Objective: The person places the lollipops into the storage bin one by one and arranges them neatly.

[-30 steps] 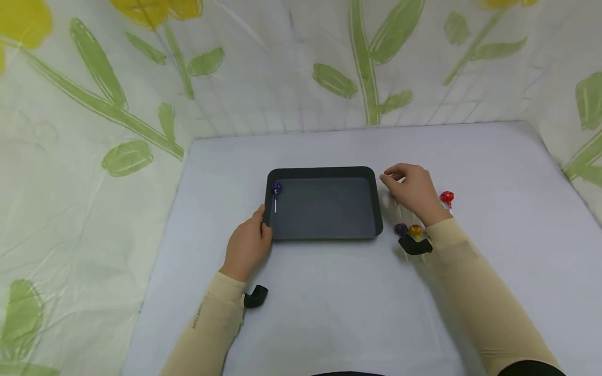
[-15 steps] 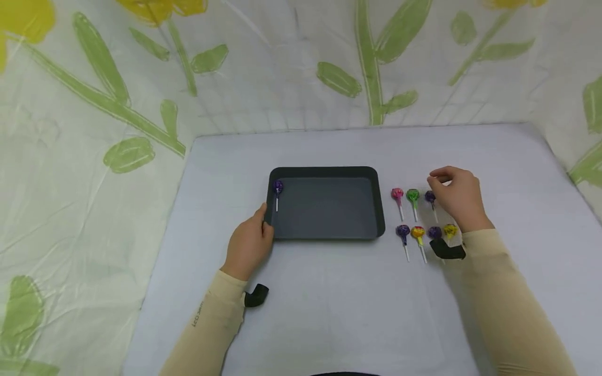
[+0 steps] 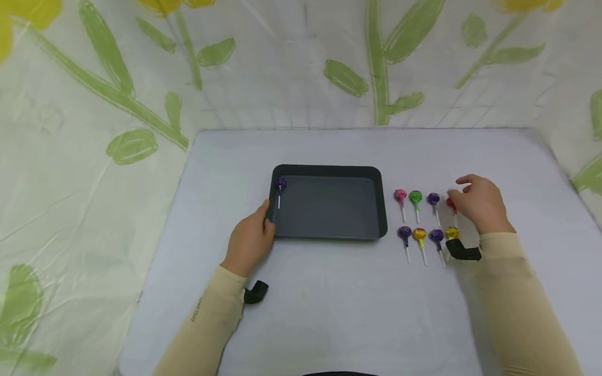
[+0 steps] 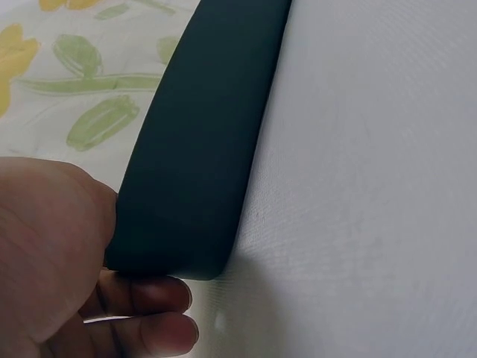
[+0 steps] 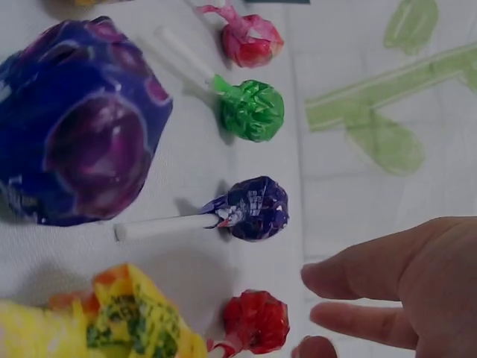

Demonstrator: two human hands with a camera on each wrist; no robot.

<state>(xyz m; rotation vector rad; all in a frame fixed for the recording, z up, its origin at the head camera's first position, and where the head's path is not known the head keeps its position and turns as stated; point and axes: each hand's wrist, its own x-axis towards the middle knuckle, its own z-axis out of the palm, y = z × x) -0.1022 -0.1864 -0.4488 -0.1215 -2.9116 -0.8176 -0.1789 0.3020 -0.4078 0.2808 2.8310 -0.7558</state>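
Observation:
My left hand (image 3: 249, 243) grips the near-left corner of a dark grey tray (image 3: 329, 209), thumb along the rim. In the left wrist view, fingertips (image 4: 168, 333) curl beside the tray's corner. A purple lollipop (image 3: 280, 184) lies in the tray at its far left. At the right, my right hand (image 3: 482, 203) hovers by a red lollipop (image 3: 451, 203), which it partly hides. Its thumb and fingers stand apart close to the red candy head (image 5: 257, 322) in the right wrist view, holding nothing.
Right of the tray, lollipops lie in two rows. The far row has pink (image 3: 400, 195), green (image 3: 416, 196) and purple (image 3: 433, 198) ones; the near row includes an orange-yellow one (image 3: 419, 234) and a yellow one (image 3: 452, 233) by the wrist mount. Flower-patterned cloth (image 3: 263, 78) surrounds the white table.
My right hand has moved right from beside the tray, past the lollipops, to the red one, uncovering the others. The left hand keeps its grip on the tray.

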